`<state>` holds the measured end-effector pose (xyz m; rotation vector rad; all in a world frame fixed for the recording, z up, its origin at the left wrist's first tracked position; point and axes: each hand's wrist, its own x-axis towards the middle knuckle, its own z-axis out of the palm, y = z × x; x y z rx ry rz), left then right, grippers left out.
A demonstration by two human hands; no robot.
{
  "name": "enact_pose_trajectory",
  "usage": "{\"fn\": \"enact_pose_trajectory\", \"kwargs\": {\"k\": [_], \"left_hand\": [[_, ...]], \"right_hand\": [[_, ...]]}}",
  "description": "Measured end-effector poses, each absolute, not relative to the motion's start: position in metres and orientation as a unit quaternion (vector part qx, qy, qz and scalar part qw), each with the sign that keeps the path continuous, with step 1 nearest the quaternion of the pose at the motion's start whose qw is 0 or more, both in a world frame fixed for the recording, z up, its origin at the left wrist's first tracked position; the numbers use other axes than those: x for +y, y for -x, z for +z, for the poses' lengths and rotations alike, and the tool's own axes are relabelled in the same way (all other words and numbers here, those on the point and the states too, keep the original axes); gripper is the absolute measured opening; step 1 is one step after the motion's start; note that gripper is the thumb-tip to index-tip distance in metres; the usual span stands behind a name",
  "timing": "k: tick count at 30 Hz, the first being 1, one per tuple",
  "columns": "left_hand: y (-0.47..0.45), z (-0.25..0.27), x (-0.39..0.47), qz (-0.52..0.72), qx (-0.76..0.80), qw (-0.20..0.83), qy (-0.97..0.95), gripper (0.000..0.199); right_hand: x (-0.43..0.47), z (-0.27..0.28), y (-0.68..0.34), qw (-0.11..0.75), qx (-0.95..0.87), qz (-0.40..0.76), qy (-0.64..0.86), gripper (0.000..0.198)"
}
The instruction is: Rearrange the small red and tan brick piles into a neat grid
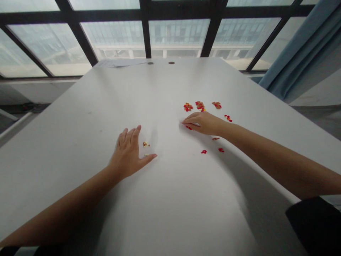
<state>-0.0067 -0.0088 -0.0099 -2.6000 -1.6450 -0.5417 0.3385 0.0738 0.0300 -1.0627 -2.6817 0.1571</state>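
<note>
My left hand (129, 151) rests on the white table with its thumb spread away from the fingers, holding nothing. Small yellow and brown pieces (145, 144) lie in the gap between its thumb and fingers. Across the table, my right hand (204, 122) has its fingertips brought together low over the surface; whatever they pinch, if anything, is hidden. Red pieces (189, 127) show just under its fingers. Beyond that hand sit a red and yellow pile (188, 107), a red and brown pile (199, 105) and a flat brown and red cluster (217, 105).
Small red clusters lie nearer me, one red group (204, 152) and another (221, 150), with brownish pieces (215, 138) behind them. More red pieces (228, 118) lie beyond my right forearm. Paper sheets (117, 64) lie at the table's (165, 206) far edge, before windows; a blue curtain (295, 53) hangs right.
</note>
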Motion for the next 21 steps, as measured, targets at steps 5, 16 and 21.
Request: {"fn": "enact_pose_trajectory", "kwargs": {"k": [5, 16, 21], "left_hand": [[0.006, -0.010, -0.009, -0.177, -0.523, 0.009, 0.834, 0.112], [0.006, -0.009, -0.008, -0.164, -0.527, 0.013, 0.834, 0.112], [0.005, -0.008, -0.007, -0.171, -0.523, 0.012, 0.835, 0.114]], "right_hand": [[0.069, 0.035, -0.347, 0.175, -0.927, 0.031, 0.331, 0.028], [0.066, 0.037, -0.344, 0.134, -0.936, 0.022, 0.324, 0.028], [0.056, 0.040, -0.332, 0.171, -0.930, 0.008, 0.325, 0.027]]}}
